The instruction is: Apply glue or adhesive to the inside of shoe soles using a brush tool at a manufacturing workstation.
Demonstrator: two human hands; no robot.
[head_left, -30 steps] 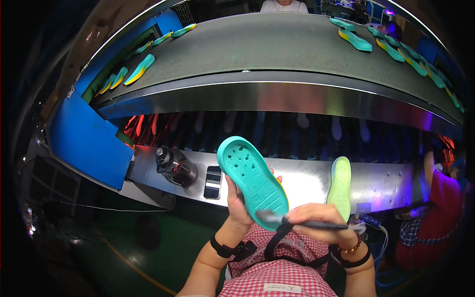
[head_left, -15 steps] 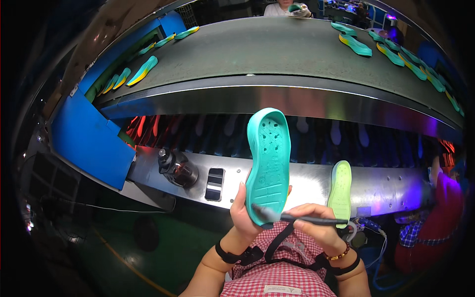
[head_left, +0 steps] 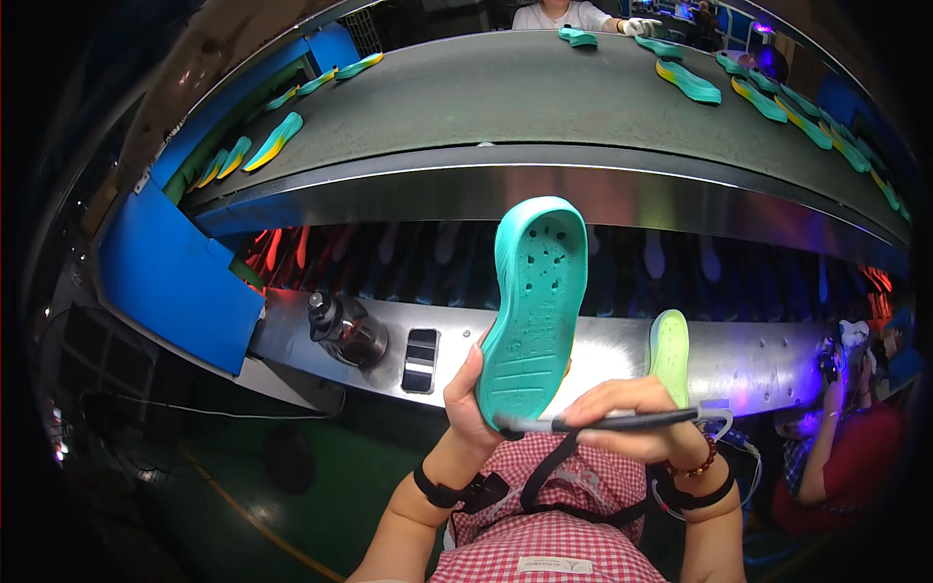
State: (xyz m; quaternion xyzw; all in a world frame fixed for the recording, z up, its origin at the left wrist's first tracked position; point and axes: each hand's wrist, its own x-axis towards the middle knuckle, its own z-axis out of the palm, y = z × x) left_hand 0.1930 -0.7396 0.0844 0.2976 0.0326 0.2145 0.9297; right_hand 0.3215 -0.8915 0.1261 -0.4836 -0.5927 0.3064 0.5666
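My left hand [head_left: 468,403] is closed round the lower left edge of a turquoise shoe sole [head_left: 539,306], held up with its hollow, holed face toward me. A little yellow shows along its right edge. Between the fingers of my right hand [head_left: 632,413] is a black-handled brush [head_left: 651,420], lying almost level, with a pale tube at its back end. Its blurred bristles are at the sole's lower rim, close to my left hand. Behind my right hand, a light green sole [head_left: 670,355] rests on the metal ledge.
A metal ledge [head_left: 768,364] carries a dark bottle [head_left: 348,330] and a phone-like dark slab [head_left: 421,360]. Beyond runs a conveyor belt [head_left: 437,97] with turquoise-and-yellow soles [head_left: 275,141] at both sides. One person [head_left: 564,15] stands across it; another [head_left: 855,457] works at right.
The sole has tilted and shifted slightly right. The brush has moved down to its lower rim. Across the belt, the person has let go of a sole; the right-hand co-worker's arms have come up.
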